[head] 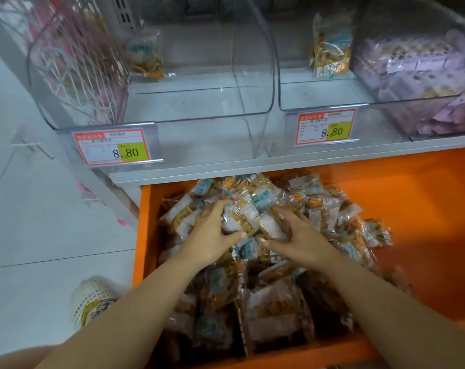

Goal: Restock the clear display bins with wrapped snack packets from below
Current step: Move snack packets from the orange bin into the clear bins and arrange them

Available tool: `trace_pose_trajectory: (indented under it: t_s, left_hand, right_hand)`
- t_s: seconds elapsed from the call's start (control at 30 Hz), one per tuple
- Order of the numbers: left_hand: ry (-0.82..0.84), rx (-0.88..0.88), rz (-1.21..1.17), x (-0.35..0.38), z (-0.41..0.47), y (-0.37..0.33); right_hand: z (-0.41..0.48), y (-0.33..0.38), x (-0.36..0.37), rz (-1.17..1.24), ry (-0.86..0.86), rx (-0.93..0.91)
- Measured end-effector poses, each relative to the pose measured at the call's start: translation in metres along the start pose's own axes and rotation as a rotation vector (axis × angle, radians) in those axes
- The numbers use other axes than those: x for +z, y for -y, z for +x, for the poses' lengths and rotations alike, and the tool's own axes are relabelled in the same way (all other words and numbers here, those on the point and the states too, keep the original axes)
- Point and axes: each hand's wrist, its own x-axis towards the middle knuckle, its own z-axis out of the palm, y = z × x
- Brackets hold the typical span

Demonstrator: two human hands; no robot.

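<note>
Left hand (212,234) and right hand (299,235) cupped inward, close together.

Single head-worn wide-angle camera, looking forward and steeply down from close above the open orange drawer (412,209), whose near edge meets the frame's bottom; clear display bins (199,102) on the shelf (226,166) fill the top.

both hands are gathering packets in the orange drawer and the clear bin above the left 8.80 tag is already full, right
Not full: the head view shows that clear bin holding just one packet. The rest stands: the left hand and right hand are gathering packets in the orange drawer.
</note>
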Motion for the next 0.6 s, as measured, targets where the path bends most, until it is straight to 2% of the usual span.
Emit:
trace_pose_trajectory:
  t_s: [0.17, 0.3, 0.37, 0.47, 0.6]
  left_hand:
    - [0.031, 0.039, 0.034, 0.006, -0.003, -0.002]
    - [0.032, 0.025, 0.022, 0.002, -0.006, -0.002]
    - [0.019, 0.023, 0.018, 0.002, -0.007, -0.002]
    - [-0.024, 0.02, 0.018, 0.001, -0.009, -0.002]
    - [-0.055, 0.018, -0.003, -0.001, -0.012, -0.005]
  right_hand:
    - [-0.004, 0.005, 0.0, 0.123, 0.115, 0.066]
    - [-0.001, -0.001, -0.003, 0.249, 0.071, 0.122]
    - [0.001, -0.006, -0.006, 0.234, 0.058, 0.182]
    - [0.004, -0.014, -0.009, 0.194, 0.133, 0.278]
    - [0.004, -0.014, -0.013, 0.115, 0.23, 0.275]
